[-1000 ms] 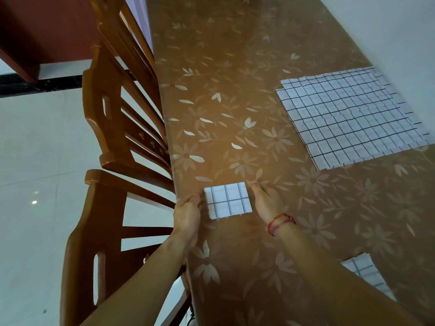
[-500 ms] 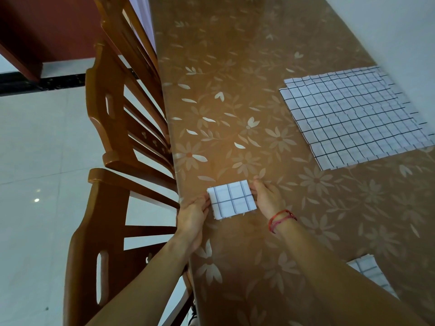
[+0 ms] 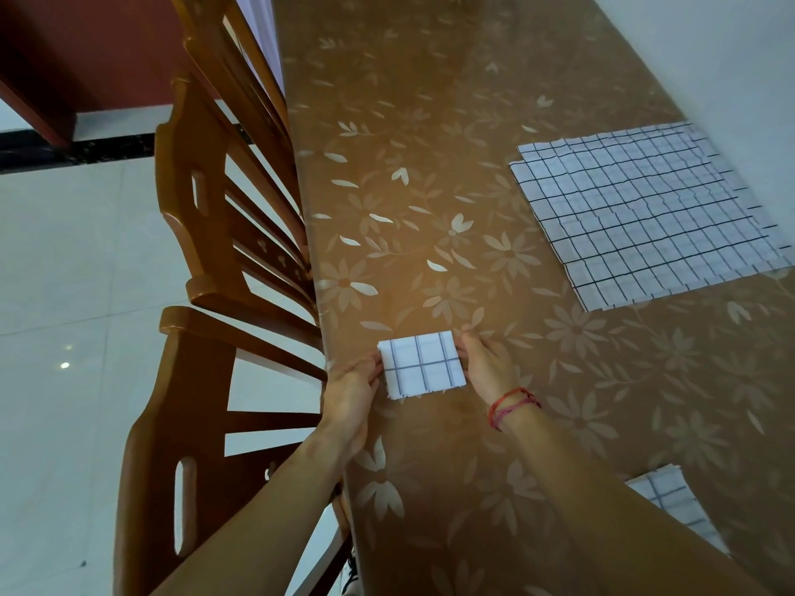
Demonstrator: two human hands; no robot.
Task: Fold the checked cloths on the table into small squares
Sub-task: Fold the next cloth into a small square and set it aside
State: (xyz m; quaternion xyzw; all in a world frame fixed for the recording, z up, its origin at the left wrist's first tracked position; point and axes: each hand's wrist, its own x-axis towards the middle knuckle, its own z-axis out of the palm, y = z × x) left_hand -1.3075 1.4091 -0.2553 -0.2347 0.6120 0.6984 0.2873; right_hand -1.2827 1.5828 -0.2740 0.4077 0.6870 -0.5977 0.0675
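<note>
The folded cloth [image 3: 422,365] lay near the left edge of the worktop [image 3: 430,165], held between the left grip [image 3: 350,391] at its left side and the right grip [image 3: 486,367] at its right side. The stack of spread cloths [image 3: 649,212] lay farther back to the right, well apart, beside the wall [image 3: 731,58]. A second folded cloth [image 3: 671,505] lay at the near right, just beside the right forearm. Two chairs [image 3: 202,208] stood along the worktop's left edge.

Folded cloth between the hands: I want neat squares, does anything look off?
Slightly. The folded cloth shows uneven layer edges peeking out at its near corner by the left hand, and it sits a little askew to the table edge.
</note>
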